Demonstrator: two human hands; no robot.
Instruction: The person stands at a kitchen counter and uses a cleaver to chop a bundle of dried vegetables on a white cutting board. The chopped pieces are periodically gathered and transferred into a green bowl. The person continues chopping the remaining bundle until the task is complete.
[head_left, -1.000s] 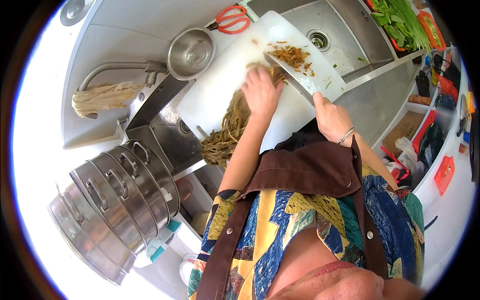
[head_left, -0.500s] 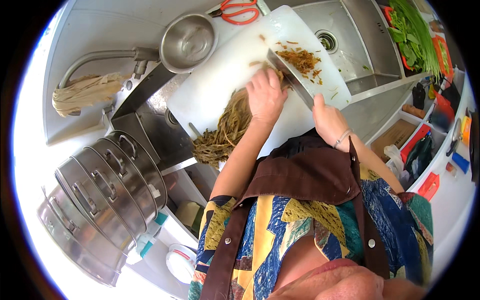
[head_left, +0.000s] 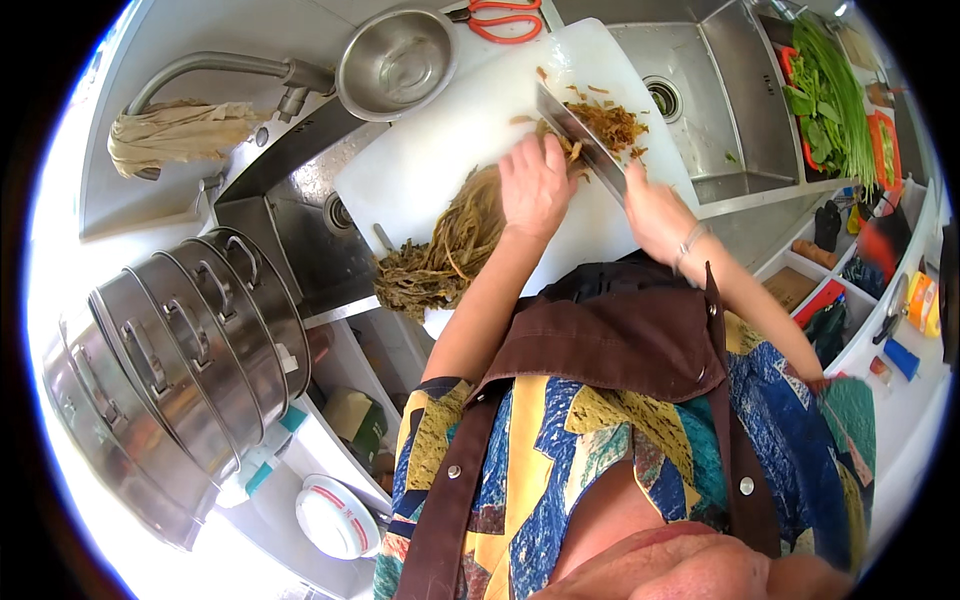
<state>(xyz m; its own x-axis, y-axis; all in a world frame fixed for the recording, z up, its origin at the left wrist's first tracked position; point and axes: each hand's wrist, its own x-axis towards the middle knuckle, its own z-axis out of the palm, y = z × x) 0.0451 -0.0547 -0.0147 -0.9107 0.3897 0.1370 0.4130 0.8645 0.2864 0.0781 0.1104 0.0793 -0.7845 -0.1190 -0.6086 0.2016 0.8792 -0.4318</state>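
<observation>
A brown apron (head_left: 610, 345) covers patterned shirt (head_left: 530, 450), bracelet (head_left: 687, 243) seemingly silver.

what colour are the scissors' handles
The scissors' handles are orange-red, seen in the head view at the top.

Holds both forearms (head_left: 487, 293) outstretched toward the far side, with left hand (head_left: 538, 188) palm down, fingers (head_left: 533, 157) bent, and right hand (head_left: 660, 215) tightly curled.

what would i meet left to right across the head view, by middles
stacked cylindrical steel pot, brown stringy vegetable strands, bare left hand, flat steel knife, bare right hand, green leafy vegetables
</observation>
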